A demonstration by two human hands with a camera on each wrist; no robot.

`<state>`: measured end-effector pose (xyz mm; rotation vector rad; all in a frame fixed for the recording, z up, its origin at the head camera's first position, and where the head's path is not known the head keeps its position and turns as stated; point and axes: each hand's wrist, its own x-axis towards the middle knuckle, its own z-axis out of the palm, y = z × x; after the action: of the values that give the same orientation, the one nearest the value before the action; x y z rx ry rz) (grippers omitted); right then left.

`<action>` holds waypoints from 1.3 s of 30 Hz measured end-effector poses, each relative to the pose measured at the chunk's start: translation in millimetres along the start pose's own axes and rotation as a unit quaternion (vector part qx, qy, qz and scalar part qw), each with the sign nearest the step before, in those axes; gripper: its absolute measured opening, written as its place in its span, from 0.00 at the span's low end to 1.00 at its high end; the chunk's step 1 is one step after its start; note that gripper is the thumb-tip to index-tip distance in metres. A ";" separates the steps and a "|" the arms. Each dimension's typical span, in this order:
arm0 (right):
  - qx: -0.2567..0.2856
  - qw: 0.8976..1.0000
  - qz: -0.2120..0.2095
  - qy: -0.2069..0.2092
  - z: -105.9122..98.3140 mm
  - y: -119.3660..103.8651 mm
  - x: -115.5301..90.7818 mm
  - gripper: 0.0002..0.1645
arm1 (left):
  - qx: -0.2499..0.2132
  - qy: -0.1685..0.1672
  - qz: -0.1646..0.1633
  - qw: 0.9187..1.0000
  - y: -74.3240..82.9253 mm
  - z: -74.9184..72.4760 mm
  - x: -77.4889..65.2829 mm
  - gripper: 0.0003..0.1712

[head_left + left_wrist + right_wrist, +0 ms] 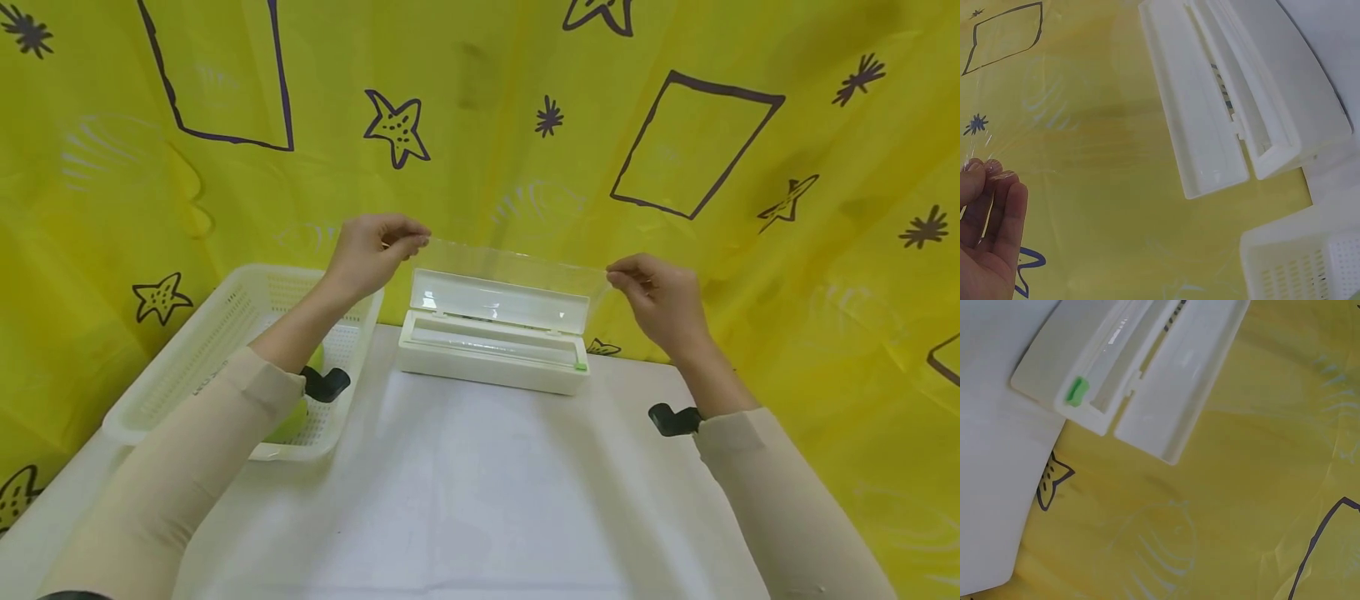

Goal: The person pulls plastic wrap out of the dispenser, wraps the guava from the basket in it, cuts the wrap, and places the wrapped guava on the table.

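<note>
The left hand (369,257) and right hand (660,304) each pinch clear film (517,258) near the open white box (487,368); marks (210,377) on the basket (292,452) are too small to read.

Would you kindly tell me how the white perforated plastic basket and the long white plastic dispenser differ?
The white perforated plastic basket is broad; the long white dispenser is narrow. The basket's walls are full of holes; the dispenser's front is smooth. The basket shows no lid; the dispenser's white lid stands raised. Both rest on the white table.
</note>
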<state>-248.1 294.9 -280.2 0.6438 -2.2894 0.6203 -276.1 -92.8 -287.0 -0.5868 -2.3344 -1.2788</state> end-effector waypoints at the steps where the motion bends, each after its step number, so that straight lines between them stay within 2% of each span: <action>1: 0.000 1.000 -0.002 0.002 -0.5 -0.3 0.2 0.06 | -0.001 0.001 0.002 1.000 0.7 -0.6 -0.1 0.09; 10: 0.004 1.000 -0.007 0.019 -5.7 -3.2 1.2 0.05 | 0.003 0.004 0.023 1.000 4.6 -6.3 -1.2 0.09; 16: -0.006 0.999 -0.030 0.035 -8.6 -5.4 2.2 0.04 | 0.005 0.010 0.034 0.999 8.0 -9.5 -2.0 0.09; 39: 0.004 0.998 -0.047 0.050 -22.2 -18.9 7.3 0.05 | -0.023 0.030 0.043 0.998 22.0 -19.8 -4.4 0.08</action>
<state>-231.2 291.4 -255.5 0.7043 -2.1514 0.6045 -257.5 -99.7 -264.6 -0.6463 -2.2125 -1.2950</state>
